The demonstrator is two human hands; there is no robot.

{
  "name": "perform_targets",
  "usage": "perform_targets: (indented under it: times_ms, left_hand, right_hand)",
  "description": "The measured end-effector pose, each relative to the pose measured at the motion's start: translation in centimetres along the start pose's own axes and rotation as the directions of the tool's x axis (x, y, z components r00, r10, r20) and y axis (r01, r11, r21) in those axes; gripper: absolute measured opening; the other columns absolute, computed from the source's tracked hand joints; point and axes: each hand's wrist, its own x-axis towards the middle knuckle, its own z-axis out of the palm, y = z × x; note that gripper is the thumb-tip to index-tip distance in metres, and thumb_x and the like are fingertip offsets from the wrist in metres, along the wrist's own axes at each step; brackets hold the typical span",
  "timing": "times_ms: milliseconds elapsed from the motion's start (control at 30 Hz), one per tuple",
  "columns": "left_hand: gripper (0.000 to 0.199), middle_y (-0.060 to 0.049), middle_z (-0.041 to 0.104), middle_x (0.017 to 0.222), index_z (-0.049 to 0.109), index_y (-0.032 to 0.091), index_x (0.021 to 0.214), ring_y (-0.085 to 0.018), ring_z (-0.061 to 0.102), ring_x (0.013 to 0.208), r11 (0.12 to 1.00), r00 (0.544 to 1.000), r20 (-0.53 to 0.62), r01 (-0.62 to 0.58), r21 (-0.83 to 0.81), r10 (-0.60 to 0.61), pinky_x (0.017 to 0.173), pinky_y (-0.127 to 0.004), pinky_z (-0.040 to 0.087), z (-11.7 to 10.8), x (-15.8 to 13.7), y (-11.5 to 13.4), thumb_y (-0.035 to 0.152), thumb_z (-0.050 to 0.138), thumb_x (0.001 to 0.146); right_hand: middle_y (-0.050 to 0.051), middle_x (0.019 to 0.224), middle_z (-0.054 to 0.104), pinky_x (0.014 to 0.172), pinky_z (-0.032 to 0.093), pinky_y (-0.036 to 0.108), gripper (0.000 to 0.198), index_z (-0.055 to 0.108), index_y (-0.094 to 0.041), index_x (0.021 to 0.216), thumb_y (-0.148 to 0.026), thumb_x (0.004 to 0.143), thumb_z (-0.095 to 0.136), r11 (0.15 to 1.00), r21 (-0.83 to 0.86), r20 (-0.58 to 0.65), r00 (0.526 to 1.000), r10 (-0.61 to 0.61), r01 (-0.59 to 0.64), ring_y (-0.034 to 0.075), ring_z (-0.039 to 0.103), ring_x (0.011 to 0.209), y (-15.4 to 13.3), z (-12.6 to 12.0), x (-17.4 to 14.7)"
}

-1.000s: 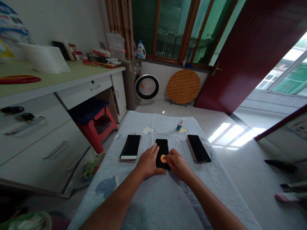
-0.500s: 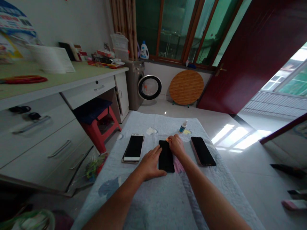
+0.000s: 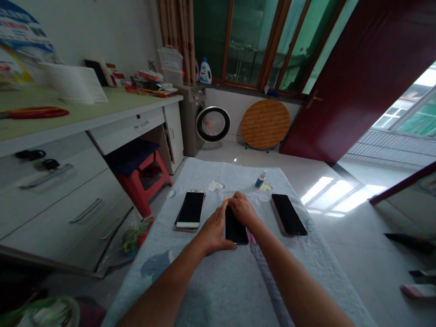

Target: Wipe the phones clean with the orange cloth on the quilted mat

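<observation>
A black smartphone [image 3: 236, 231] lies screen up on the cloth-covered table. My left hand [image 3: 215, 229] grips its left side, with the thumb near the bottom edge and the fingertips near the top. Across the phone's upper part, my right hand [image 3: 242, 209] is closed on a small orange thing [image 3: 225, 200], mostly hidden under its fingers. To the left, a white smartphone [image 3: 190, 209] rests on another flat device. A second dark smartphone [image 3: 289, 215] lies to the right. Behind my right hand stands a small spray bottle [image 3: 260, 180] with a white top.
A patterned light-blue cloth [image 3: 218, 286] covers the table. Left are a white desk [image 3: 122, 118] and a red stool [image 3: 145, 181] with a dark cushion. Beyond stand a washing machine [image 3: 190, 118] with its door open and a round wooden tabletop [image 3: 265, 124]. A dark-red door [image 3: 340, 81] is at right.
My right hand has slid left along the phone's top end, carrying the orange thing to the upper-left corner beside my left fingertips. My left hand has barely moved.
</observation>
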Motion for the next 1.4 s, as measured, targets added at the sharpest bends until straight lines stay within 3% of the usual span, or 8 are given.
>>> perform_targets:
  times_ms: [200,367,500,833,1200,1400]
  left_hand:
    - [0.128,-0.020,0.028,0.152,0.002,0.019,0.149,-0.035,0.034,0.137,0.995,0.999,0.029,0.039,0.091,-0.042,0.111,-0.049,0.031,-0.1,-0.2,0.2,0.037,0.084,0.052]
    - [0.100,-0.015,0.043,0.143,0.027,0.018,0.143,-0.034,0.046,0.126,0.971,0.998,0.029,0.045,0.236,-0.053,0.107,-0.048,0.036,-0.4,-0.5,1.3,0.047,0.077,0.061]
    - [0.085,-0.013,0.045,0.141,0.039,0.019,0.136,-0.034,0.046,0.126,0.951,0.996,0.061,0.037,0.307,-0.059,0.108,-0.047,0.034,-0.5,-0.6,1.5,0.052,0.073,0.064]
    - [0.088,-0.013,0.035,0.151,0.039,0.019,0.139,-0.037,0.038,0.134,0.947,0.987,0.098,0.094,0.306,-0.129,0.111,-0.050,0.029,-0.4,-0.5,1.8,0.051,0.072,0.063]
    - [0.087,-0.011,0.038,0.149,0.039,0.021,0.138,-0.037,0.040,0.132,0.957,0.993,0.075,0.064,0.284,-0.089,0.110,-0.050,0.030,-0.2,-0.6,1.4,0.051,0.073,0.064]
    - [0.088,-0.013,0.038,0.150,0.038,0.019,0.140,-0.034,0.037,0.135,0.944,0.994,0.059,0.072,0.321,-0.096,0.113,-0.048,0.026,0.0,-0.7,1.6,0.050,0.072,0.065]
  right_hand:
    - [0.005,0.094,0.058,0.081,0.036,0.024,0.029,0.072,-0.023,0.101,-0.024,0.097,0.043,0.998,-0.020,0.024,0.998,-0.058,0.059,0.015,0.051,0.089,0.0,-0.3,-0.1]
    - [0.008,0.098,0.058,0.085,0.038,0.025,0.027,0.072,-0.024,0.105,-0.026,0.096,0.046,0.997,-0.068,0.078,0.997,-0.017,0.023,0.018,0.053,0.094,-0.4,-0.3,1.6]
    - [0.011,0.101,0.059,0.087,0.038,0.027,0.032,0.071,-0.021,0.106,-0.028,0.097,0.041,0.994,-0.107,0.101,0.995,0.018,-0.007,0.019,0.053,0.096,-0.5,-0.5,2.4]
    - [0.016,0.101,0.063,0.089,0.037,0.032,0.032,0.070,-0.013,0.105,-0.023,0.094,0.041,0.965,-0.229,0.153,0.975,0.161,-0.124,0.022,0.055,0.100,2.7,-1.6,2.5]
    - [0.017,0.109,0.061,0.090,0.038,0.032,0.032,0.069,-0.014,0.106,-0.029,0.095,0.042,0.977,-0.206,0.192,0.977,0.088,-0.047,0.022,0.053,0.103,0.1,-0.1,4.1]
    - [0.015,0.108,0.061,0.092,0.036,0.032,0.031,0.068,-0.016,0.108,-0.025,0.095,0.042,0.974,-0.216,0.196,0.975,0.107,-0.064,0.020,0.054,0.102,1.6,-1.0,3.2]
